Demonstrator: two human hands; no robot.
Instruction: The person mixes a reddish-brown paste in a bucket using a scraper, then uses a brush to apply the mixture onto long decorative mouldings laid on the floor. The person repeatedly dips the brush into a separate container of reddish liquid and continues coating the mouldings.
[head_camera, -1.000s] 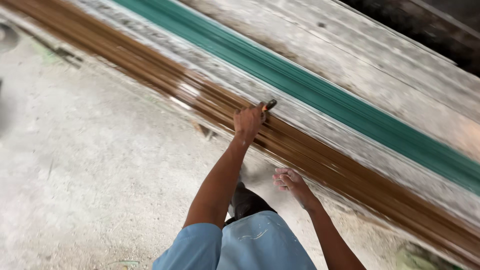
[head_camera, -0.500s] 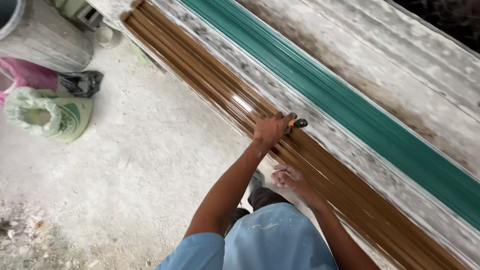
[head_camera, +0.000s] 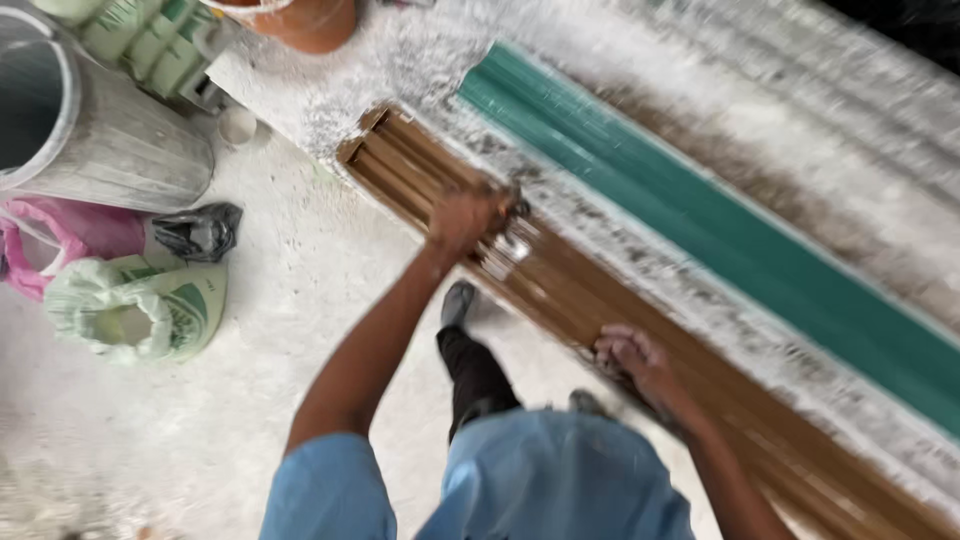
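We've got our left hand (head_camera: 468, 218) closed round a small dark tool, prob a brush or scraper, pressed on the brown ribbed board (head_camera: 560, 290) near its far end. The frame is blurred, so we can't tell the tool for sure. Our right hand (head_camera: 630, 355) rests further along the same board, fingers curled on its near edge; whether that grip is clamped on the edge or just leaning there, we can't tell. The board lies lengthways on the rough whitish counter (head_camera: 700, 300), just beside a long green strip (head_camera: 720, 230) that runs parallel to it.

Risks as we see them:
- The board sits close to the counter's near edge. A hard push with the tool hand could slide it off towards our black shoe (head_camera: 458, 300) on the floor, esp. if the right hand isn't bracing firmly.
- The tool works close to the board's end, so a stroke could overshoot and the knuckles hit the gritty counter.
- The tool could stray sideways and mark the green strip.
- We lean far over w/ one foot forward; a slip on the dusty floor would throw weight onto the board.
- Clutter is near on the left: a grey bucket (head_camera: 80, 130), a pink bag (head_camera: 70, 235), a green-white sack (head_camera: 140, 305). A step back that way could trip us.
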